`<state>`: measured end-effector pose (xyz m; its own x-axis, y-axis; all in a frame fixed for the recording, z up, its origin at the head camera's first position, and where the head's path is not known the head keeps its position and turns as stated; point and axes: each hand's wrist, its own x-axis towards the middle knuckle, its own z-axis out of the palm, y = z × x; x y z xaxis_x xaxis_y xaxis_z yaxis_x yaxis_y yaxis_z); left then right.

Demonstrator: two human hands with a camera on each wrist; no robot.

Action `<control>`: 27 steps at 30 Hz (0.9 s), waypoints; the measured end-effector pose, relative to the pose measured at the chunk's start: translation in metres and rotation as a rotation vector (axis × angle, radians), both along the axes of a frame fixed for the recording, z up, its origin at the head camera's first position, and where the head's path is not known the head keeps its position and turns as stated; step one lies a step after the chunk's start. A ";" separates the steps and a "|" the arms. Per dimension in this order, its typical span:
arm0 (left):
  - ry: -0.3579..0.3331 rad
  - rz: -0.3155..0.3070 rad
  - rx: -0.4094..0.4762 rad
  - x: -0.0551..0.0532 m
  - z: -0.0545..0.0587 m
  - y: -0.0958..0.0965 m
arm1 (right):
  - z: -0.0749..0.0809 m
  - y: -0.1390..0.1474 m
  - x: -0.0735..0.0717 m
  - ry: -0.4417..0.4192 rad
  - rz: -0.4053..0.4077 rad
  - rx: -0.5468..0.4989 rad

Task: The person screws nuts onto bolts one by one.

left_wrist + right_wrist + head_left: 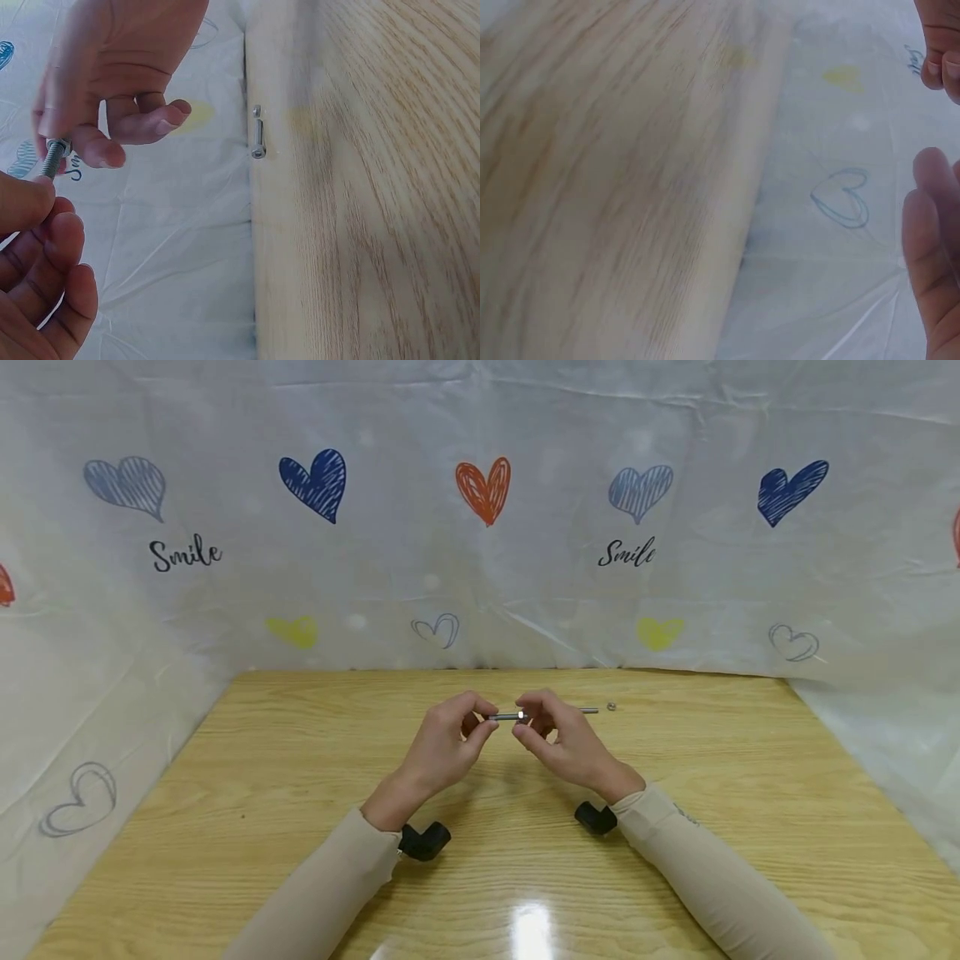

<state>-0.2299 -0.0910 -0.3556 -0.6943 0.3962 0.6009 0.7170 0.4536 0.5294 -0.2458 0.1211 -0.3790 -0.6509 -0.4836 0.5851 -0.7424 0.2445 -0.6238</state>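
Note:
A slim metal bolt (504, 717) lies level between the two hands above the table. My left hand (442, 739) pinches one end of it between thumb and fingertips, which hide that end. A shiny nut (522, 716) sits on the other end, with the thumb and forefinger of my right hand (566, 745) around it. In the left wrist view, the thread of the bolt shows between the hands, and the right hand's other fingers (146, 127) are spread loosely. The right wrist view catches only parts of both hands at its right edge.
Behind the right hand, a second bolt (589, 710) lies on the wooden table (300, 793), partly covered in the head view. A loose nut (611, 706) lies beside its end. A white sheet (405, 552) printed with hearts hangs along the table's back and sides.

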 end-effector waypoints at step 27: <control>0.030 -0.012 0.003 0.003 0.000 0.000 | -0.001 -0.001 0.002 -0.004 -0.031 0.025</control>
<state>-0.2273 -0.0908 -0.3558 -0.6707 0.4028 0.6228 0.7383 0.4431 0.5085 -0.2435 0.1204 -0.3796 -0.6679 -0.4774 0.5710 -0.7320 0.2825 -0.6200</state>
